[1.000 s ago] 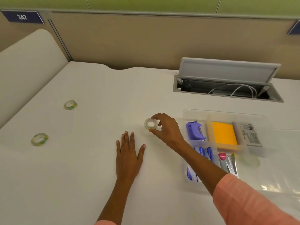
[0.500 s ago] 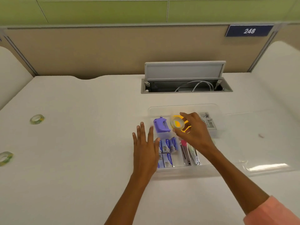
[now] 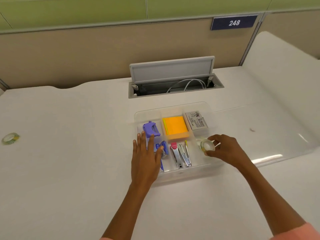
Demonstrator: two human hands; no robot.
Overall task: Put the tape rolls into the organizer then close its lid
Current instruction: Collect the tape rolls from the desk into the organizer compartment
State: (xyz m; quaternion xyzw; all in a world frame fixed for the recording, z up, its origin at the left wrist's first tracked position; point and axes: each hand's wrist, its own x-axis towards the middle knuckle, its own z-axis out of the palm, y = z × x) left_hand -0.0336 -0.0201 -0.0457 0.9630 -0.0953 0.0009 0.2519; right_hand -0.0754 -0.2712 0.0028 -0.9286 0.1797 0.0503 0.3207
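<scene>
A clear plastic organizer [image 3: 173, 174] with several compartments sits in the middle of the white desk. My right hand [image 3: 225, 149] holds a clear tape roll [image 3: 207, 145] over the organizer's front right compartment, where another tape roll seems to lie beneath it. My left hand [image 3: 146, 156] rests flat with fingers spread on the organizer's left edge. A second tape roll [image 3: 10, 138] lies on the desk at the far left. The organizer's clear lid [image 3: 270, 135] lies open flat on the desk to the right.
The organizer holds a purple tool [image 3: 151, 129], orange sticky notes [image 3: 175, 126], a small printed box [image 3: 196, 120], blue staple boxes [image 3: 164, 148] and staplers [image 3: 181, 155]. An open cable hatch [image 3: 173, 84] lies behind it. A partition wall runs along the desk's back edge.
My right hand has carried the tape roll rightward from over the sticky notes to the front right compartment. My left hand slid onto the organizer's left edge. The view shifted right.
</scene>
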